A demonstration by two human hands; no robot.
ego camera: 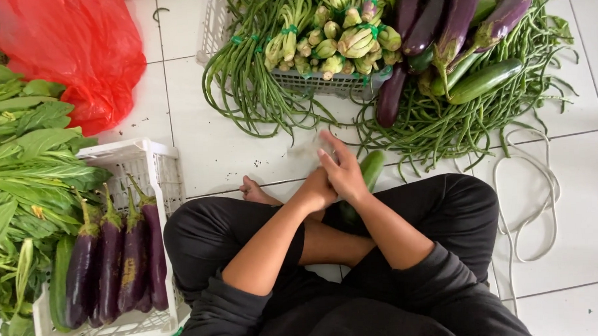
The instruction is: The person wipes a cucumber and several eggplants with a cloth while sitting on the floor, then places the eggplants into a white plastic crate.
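At the far left we see leafy greens (27,151) beside a red plastic bag (76,56), then a white crate (156,166) holding dark purple eggplants (117,260) on the tiled floor (579,231). In the middle, we sit cross-legged in black clothes. Our left hand (316,190) lies just under the right one, its fingers hidden, so we cannot tell whether they are clenched or released. Our right hand (342,173) rests with fingers (331,144) loosely extended over a green cucumber (369,172), touching it; the cucumber lies on our lap, its tip pointing away from us. Beyond sit bundled long beans (256,90), a grey basket (322,84), more eggplants (453,17) and a white cord (532,199).
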